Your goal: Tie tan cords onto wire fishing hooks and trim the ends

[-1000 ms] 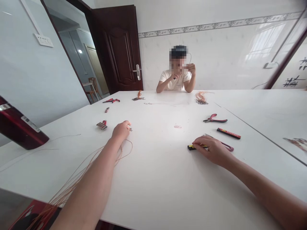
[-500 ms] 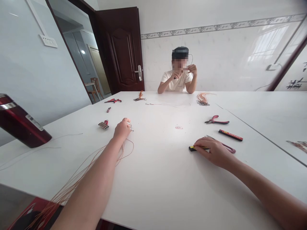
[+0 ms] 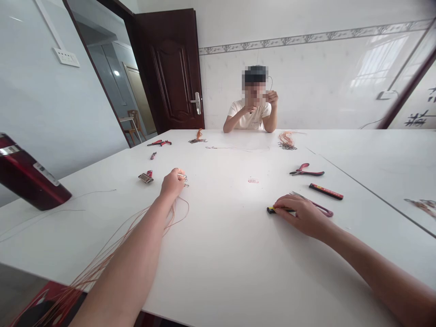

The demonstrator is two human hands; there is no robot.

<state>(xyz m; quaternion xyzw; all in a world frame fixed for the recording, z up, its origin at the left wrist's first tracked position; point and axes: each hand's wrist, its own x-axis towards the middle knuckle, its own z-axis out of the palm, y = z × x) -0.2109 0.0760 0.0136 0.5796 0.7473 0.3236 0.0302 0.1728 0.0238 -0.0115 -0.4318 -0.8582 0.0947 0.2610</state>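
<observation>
My left hand is closed around several fish hooks, whose bends stick out past the fingertips. Orange-brown fishing lines trail from it under my forearm and over the table's near edge. My right hand rests on the table with thumb and fingers on a slim black-and-yellow object; its right part is hidden under the hand. Just behind that hand lie scissors with dark pinkish handles, partly covered. A slim red-and-black pack and red-handled pliers lie farther back.
Across the white table sits a person with raised hands. Bundles of hooks with orange line lie near them. At left are a dark red flask, a small metal-and-red item and more pliers.
Both my hands stay almost where they were, still holding the same things. The whole view has shifted very slightly. Across the table, the person's hand near the chin has moved a little.
</observation>
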